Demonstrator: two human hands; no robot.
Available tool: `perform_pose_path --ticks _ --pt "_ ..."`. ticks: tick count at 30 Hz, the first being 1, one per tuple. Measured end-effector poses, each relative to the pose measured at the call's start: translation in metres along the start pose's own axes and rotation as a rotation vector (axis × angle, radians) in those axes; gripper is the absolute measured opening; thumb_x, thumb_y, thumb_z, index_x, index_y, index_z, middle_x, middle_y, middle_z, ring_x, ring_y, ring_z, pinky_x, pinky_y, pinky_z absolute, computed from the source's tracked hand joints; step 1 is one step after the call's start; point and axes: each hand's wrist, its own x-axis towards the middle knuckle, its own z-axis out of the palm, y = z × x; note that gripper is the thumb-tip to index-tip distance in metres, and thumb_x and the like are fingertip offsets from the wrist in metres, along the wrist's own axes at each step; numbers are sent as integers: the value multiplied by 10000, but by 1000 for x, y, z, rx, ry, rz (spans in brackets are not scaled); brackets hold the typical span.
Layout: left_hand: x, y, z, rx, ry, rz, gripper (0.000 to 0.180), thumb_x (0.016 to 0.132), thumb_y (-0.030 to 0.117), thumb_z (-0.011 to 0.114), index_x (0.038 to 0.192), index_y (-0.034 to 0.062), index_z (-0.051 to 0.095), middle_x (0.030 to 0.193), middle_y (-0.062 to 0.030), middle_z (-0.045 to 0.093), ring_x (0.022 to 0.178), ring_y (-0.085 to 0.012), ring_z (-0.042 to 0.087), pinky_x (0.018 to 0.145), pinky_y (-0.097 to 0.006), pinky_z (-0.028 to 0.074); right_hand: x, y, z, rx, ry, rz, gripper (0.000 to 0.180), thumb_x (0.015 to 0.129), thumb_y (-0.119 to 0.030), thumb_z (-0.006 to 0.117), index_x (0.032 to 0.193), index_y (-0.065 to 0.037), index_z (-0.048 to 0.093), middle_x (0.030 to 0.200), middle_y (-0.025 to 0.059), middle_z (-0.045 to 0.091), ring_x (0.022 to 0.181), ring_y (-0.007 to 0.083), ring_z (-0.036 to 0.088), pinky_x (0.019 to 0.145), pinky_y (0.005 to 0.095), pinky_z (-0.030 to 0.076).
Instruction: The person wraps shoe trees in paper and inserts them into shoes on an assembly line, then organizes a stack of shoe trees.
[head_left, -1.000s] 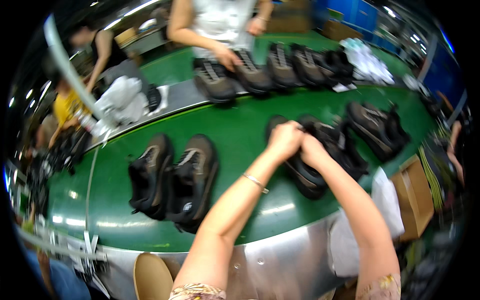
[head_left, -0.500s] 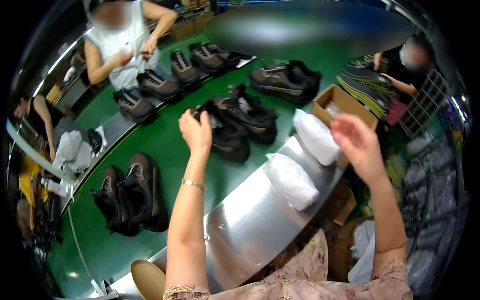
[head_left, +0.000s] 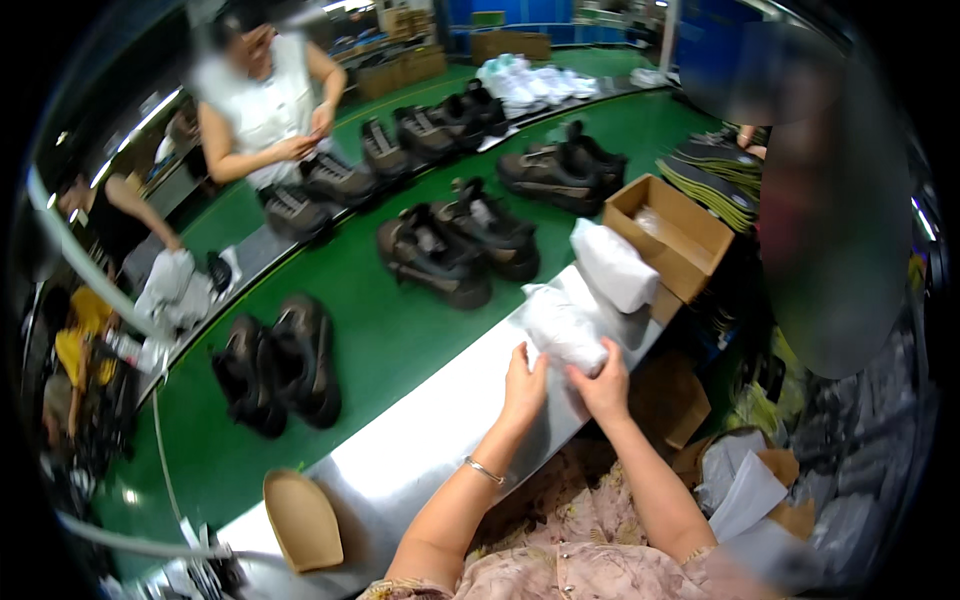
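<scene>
A white paper-wrapped bundle lies on the metal edge of the table in front of me. My right hand has its thumb and fingers closed around the bundle's near end. Just left of that end is my left hand, thumb and fingers apart, with nothing held; whether its tips touch the paper I cannot tell. Behind the bundle rests a second white wrapped bundle, beside an open brown cardboard box with a bit of clear wrapping inside.
Dark shoes in pairs stand on the green belt: a left pair, a middle pair, a far pair. A tan rounded card piece lies at the near left. Co-workers stand across the belt; yellow-edged soles are stacked right.
My left hand has left the middle shoes and come back toward the nearer bundle. My right hand has moved left and down from the box side to that bundle's end and closed on it.
</scene>
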Motion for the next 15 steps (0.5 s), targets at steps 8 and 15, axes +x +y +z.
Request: perform_pose_path --ticks 8,15 --pt "-134 105 -71 377 176 692 421 824 53 603 1200 -56 447 1210 -238 493 1103 -335 518 914 -372 441 25 63 -49 2 -76 -59 751 688 -220 761 1279 21 364 1172 234 517 1091 344 502 936 378 389" --pt "-216 138 -293 698 948 306 312 911 95 469 1185 -50 505 1176 -184 552 1076 -279 538 927 -337 419 -20 -32 -55 24 31 -254 349 809 -60 601 1125 52 504 1117 217 548 1041 359 523 906 394 405"
